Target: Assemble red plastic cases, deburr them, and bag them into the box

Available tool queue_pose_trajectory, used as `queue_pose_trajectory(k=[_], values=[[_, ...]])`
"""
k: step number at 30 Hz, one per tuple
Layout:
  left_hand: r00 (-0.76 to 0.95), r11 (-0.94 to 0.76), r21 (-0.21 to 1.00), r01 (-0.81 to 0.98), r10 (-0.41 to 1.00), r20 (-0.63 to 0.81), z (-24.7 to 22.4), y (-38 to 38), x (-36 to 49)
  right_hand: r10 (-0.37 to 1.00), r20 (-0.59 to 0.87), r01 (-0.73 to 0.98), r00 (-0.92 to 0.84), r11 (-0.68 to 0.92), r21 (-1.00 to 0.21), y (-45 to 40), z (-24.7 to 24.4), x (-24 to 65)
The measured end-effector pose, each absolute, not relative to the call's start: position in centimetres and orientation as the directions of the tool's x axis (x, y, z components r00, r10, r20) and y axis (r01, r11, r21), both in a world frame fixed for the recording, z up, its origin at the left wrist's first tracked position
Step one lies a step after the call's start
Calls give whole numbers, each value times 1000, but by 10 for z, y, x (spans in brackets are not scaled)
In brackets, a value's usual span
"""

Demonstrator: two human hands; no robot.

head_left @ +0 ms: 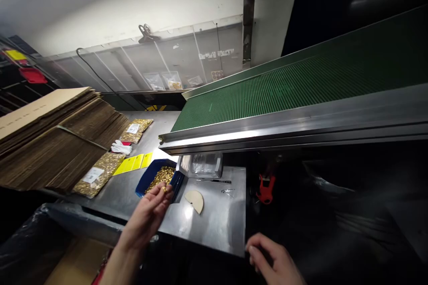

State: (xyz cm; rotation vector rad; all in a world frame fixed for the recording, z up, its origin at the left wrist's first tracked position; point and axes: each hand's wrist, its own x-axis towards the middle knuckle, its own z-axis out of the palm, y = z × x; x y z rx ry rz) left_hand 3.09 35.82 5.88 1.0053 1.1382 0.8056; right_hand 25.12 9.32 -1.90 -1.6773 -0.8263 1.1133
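Note:
My left hand (150, 211) is raised over the near side of a blue bin (138, 187). Its thumb and fingers pinch a small brass-coloured piece (163, 189). Inside the bin lies a heap of similar small brass-coloured pieces (162, 176). My right hand (272, 260) is just off the table's right front corner, its fingers curled and closed; whatever they hold, if anything, is hidden. Between the hands, a beige half-round disc (195, 201) lies flat on the metal table (214, 227).
A green ribbed conveyor (254, 93) slopes up to the right. Stacked cardboard (67, 138) fills the left, beside filled bags (98, 173), (137, 130). Yellow labels (133, 163), a clear-plastic container (203, 164) and a thin black tool (214, 181) lie around the bin. A red tape dispenser (266, 189) hangs right.

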Motion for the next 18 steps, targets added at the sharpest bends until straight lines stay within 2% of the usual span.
queue_pose_trajectory(k=[3, 5, 8, 10, 14, 16, 18], values=[[297, 439, 882, -171, 876, -379, 64, 288, 66, 933, -109, 7, 343, -119, -993, 127, 30, 241], [353, 576, 735, -358, 812, -464, 67, 252, 86, 933, 81, 15, 352, 81, -997, 144, 55, 235], [377, 668, 624, -405, 744, -552, 72, 217, 104, 890, 266, 35, 369, 272, -962, 155, 74, 229], [390, 683, 617, -390, 730, -562, 76, 206, 110, 872, 289, 56, 396, 291, -955, 154, 77, 227], [371, 639, 668, -382, 768, -522, 82, 199, 122, 835, 234, 71, 498, 230, -971, 145, 71, 226], [344, 596, 715, -365, 800, -491, 84, 196, 128, 828, 177, 23, 532, 194, -981, 142, 67, 227], [330, 562, 755, -336, 822, -465, 84, 193, 133, 845, 68, -110, 531, 148, -983, 139, 65, 229]])
